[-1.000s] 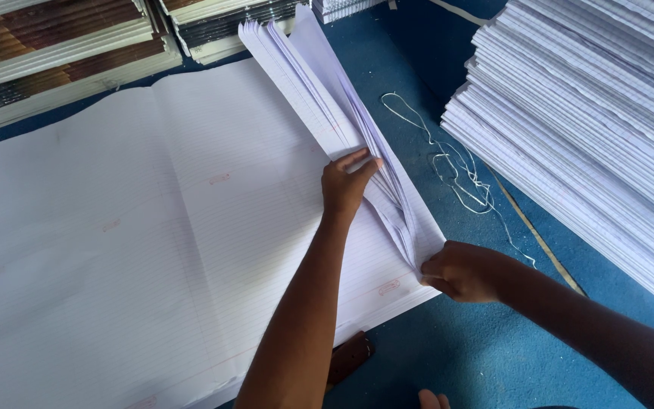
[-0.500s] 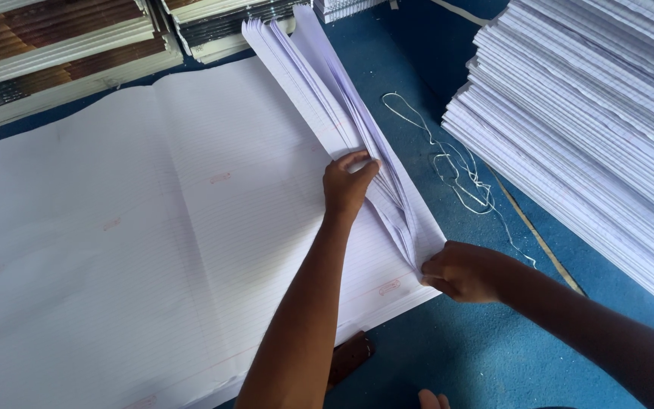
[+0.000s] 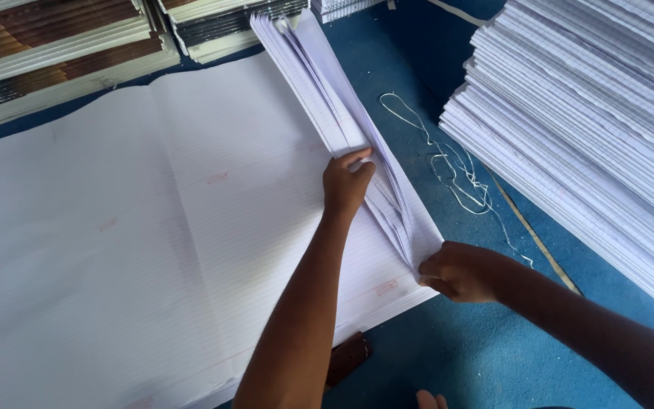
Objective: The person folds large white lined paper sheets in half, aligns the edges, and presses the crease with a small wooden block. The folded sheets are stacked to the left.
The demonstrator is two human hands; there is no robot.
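Note:
A big stack of white ruled sheets (image 3: 153, 227) lies flat on a blue surface. Along its right edge, a bundle of sheets (image 3: 319, 83) is folded over and stands partly lifted. My left hand (image 3: 347, 182) presses on the middle of that folded bundle, fingers curled over its edge. My right hand (image 3: 459, 271) pinches the near corner of the same bundle at the stack's right front corner.
A tall pile of white paper (image 3: 592, 129) fills the right side. Loose white string (image 3: 456, 163) lies on the blue surface between the piles. Stacked books or boards (image 3: 54, 53) sit at the top left. A small dark object (image 3: 346, 356) pokes out under the sheets' front edge.
Almost nothing differs; both hands stay on the folded bundle, with only a slight shift of the view.

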